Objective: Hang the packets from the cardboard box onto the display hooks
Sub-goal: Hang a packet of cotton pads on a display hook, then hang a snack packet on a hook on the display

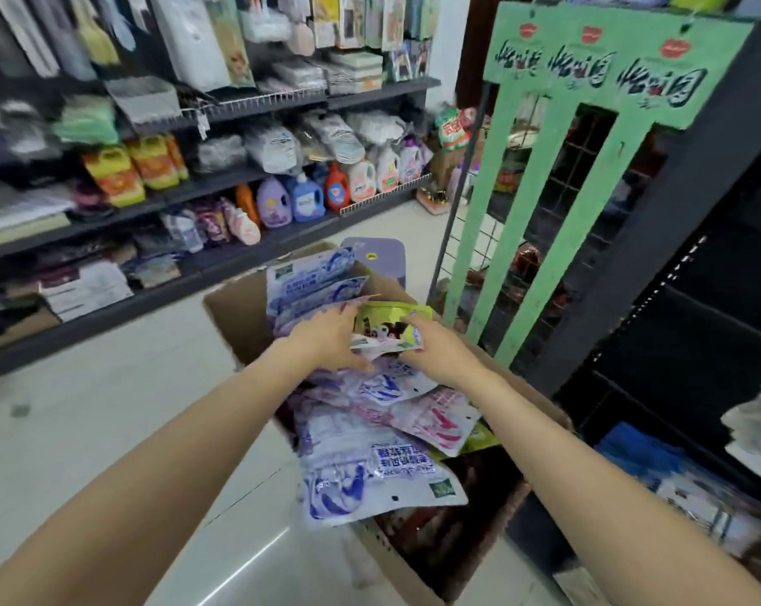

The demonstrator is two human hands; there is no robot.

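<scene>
1. Shop aisle, seen from head cam: a person's two bare arms reach fwd and down into an open cardboard box standing on the pale tiled floor.
2. Left hand lies over the heap in the box, fingers bent onto a green packet at its left edge; motion blur hides whether thumb pinches it, so grip can't be told for sure.
3. Right hand is at the same green packet's right edge, fingertips curled round the corner, holding it.
4. Green packet sits atop the pile, approx mid-box, between both hands, tilted toward the camera.
5. Under and around it: many white-and-purple packets, overlapping, some flat, some stood on edge at the far end of the box; a pink-printed packet lies just right of centre.
6. A lilac plastic item with a yellow hole pokes up behind the box's far wall.
7. Right of box: a green cardboard display header w/ dark brush lettering, its green strips running down over a wire grid rack. Hooks themselves not made out.
8. Left bkgd: dark shelving stocked w/ detergent bottles, orange-yellow jugs and bagged goods, all blurred.
</scene>
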